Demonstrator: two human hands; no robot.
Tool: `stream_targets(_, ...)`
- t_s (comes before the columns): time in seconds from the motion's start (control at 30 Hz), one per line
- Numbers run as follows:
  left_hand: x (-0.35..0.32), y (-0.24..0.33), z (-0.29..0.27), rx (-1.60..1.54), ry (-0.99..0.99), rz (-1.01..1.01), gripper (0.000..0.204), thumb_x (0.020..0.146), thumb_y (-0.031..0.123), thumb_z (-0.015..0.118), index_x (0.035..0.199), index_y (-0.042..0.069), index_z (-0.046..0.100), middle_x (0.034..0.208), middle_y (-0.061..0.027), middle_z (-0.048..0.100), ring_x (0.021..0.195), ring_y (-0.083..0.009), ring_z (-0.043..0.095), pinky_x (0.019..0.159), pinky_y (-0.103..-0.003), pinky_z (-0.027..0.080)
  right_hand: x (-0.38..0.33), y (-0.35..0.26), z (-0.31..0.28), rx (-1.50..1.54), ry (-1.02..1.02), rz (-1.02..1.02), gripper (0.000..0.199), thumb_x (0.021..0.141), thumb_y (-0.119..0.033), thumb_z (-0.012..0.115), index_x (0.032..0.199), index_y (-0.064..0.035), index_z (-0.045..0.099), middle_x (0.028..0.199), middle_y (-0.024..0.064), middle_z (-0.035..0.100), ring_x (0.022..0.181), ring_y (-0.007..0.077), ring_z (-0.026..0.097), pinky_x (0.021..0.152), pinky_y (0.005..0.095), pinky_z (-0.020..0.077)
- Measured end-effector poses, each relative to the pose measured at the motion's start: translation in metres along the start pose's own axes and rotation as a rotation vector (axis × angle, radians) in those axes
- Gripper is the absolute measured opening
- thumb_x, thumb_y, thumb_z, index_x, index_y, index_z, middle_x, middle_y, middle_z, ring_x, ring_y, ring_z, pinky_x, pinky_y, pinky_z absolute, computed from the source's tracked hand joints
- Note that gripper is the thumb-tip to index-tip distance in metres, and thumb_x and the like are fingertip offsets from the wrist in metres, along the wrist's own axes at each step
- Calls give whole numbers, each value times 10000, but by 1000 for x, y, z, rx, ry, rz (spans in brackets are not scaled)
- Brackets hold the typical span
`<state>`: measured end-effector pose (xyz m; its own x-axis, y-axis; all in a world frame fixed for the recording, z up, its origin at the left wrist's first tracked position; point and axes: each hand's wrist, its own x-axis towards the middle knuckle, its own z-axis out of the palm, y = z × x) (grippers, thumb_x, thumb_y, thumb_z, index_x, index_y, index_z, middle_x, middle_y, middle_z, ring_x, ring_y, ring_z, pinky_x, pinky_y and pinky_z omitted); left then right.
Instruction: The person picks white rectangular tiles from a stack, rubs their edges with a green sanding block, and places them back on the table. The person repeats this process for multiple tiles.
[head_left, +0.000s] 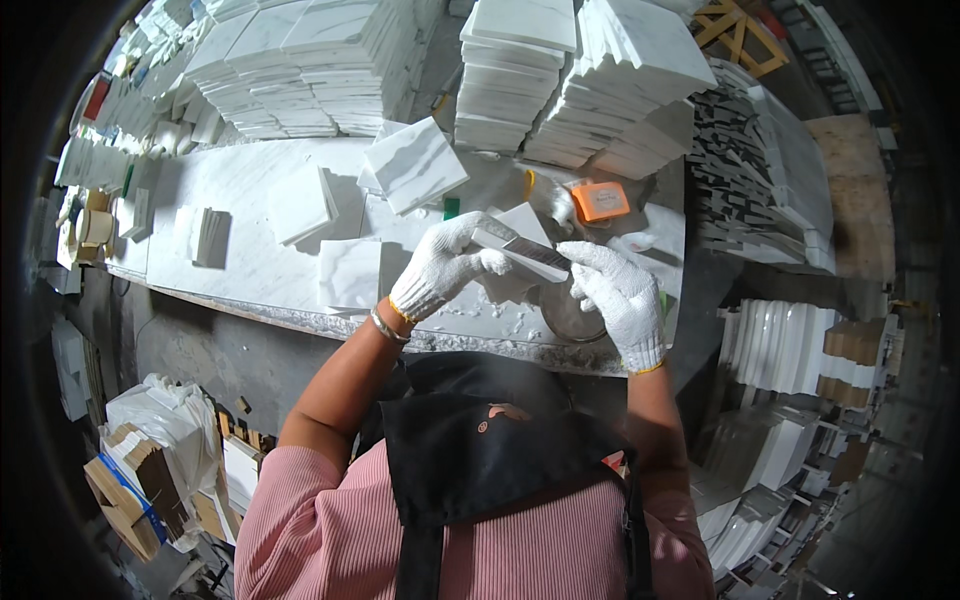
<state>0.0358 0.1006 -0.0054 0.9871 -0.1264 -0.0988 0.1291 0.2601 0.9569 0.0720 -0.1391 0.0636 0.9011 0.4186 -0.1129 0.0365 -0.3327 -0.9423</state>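
While left grip [440,265] pinches, tile [538,265] (white) juts rightward.

Below the orange rectangular box [601,203], the white-knit-gloved right hand [620,298] hides part of a round grey disc [570,318] of unclear material, and the white-knit-gloved left hand [438,265] covers one end of a thin white stone slab [530,258]; beyond the box, a stack of white tiles [508,90] runs past the upper edge
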Motion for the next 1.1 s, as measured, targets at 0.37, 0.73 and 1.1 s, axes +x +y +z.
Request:
stream_targets(0.37,0,-1,0,121,15,63,421,806,315,818,1049,2,674,910,-19,663,811,-98,604,717,-261,516,-18,-6,32,65,193,-5,266,975,-72,587,1224,-34,674,921,22,645,723,54,601,603,193,478)
stream_targets(0.73,-2,-4,-2,111,-5,71,450,826,345,799,1077,-7,675,904,-33,675,826,-104,621,742,-263,522,-31,-3,42,71,302,-38,265,977,-28,571,1228,-22,657,881,22,620,686,52,572,574,200,460)
stream_targets(1.1,-2,-2,-1,107,-8,89,491,810,387,803,1084,0,678,910,-24,653,809,-98,611,715,-257,514,-33,-5,42,128,314,4,269,979,-36,569,1234,-27,656,929,18,623,710,45,563,555,187,437)
